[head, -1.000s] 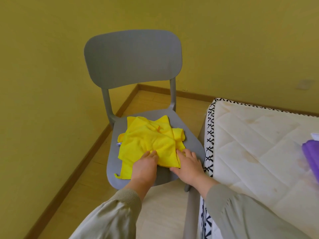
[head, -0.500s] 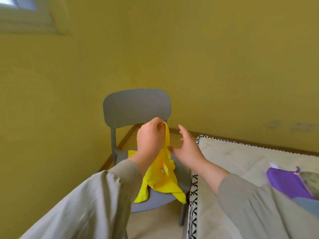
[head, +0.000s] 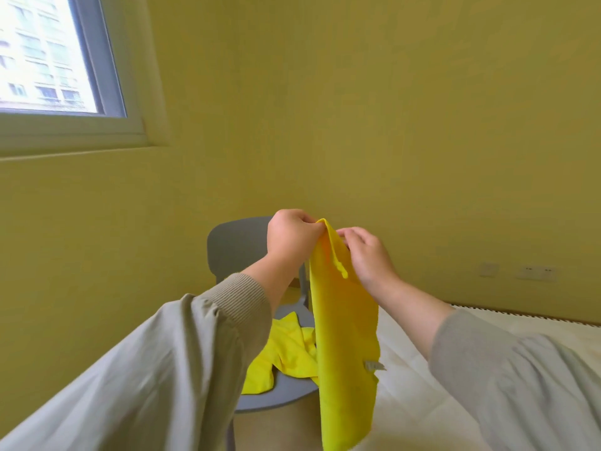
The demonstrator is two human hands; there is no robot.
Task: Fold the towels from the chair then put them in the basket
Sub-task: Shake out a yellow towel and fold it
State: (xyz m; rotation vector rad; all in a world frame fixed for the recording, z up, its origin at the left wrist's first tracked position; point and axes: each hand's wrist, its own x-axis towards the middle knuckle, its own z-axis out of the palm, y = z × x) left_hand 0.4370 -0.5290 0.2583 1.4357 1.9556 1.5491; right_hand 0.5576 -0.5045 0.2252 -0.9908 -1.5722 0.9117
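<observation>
Hanging limp over the front edge of the chair (head: 234,249), the yellow towel (head: 344,336) is pinched at its top by the left hand (head: 291,236) and right hand (head: 367,255), seeming soft, light, best held by two corners.

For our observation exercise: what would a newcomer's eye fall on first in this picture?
The bright yellow cloth towel hanging mid-frame, pinched at its top edge by the left hand and right hand. Behind it, more crumpled yellow fabric lies on the grey plastic chair, and a bright window fills the upper left.

Window (head: 42,53), mattress (head: 409,388), wall sockets (head: 536,274)
</observation>
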